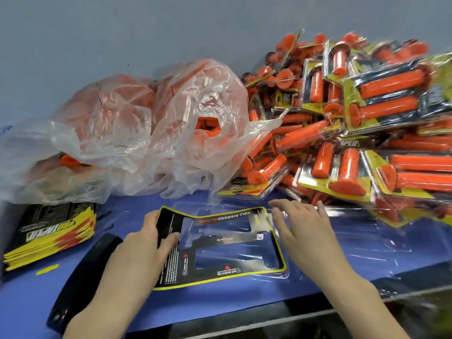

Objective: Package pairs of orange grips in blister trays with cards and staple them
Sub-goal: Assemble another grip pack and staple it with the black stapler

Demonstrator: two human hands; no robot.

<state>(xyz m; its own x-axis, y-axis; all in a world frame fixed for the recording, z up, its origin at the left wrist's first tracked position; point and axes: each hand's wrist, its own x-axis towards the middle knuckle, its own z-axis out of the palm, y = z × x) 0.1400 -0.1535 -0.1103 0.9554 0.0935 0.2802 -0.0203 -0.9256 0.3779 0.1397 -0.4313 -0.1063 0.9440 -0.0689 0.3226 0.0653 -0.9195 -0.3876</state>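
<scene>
A black card with a yellow border and two cut-out windows (247, 267) lies over a clear blister tray (286, 274) on the blue table, its left end curled upward. My left hand (146, 238) grips that raised left end, thumb on the printed face. My right hand (300, 223) hovers flat with straight fingers over the card's right end and the clear trays beside it. Loose orange grips fill a clear plastic bag (137, 133) behind the card.
A heap of finished blister packs (367, 123) with orange grips fills the right side. A stack of yellow and black cards (49, 236) sits at the left. A black stapler (85, 277) lies under my left forearm. More clear trays (381, 243) spread at the right.
</scene>
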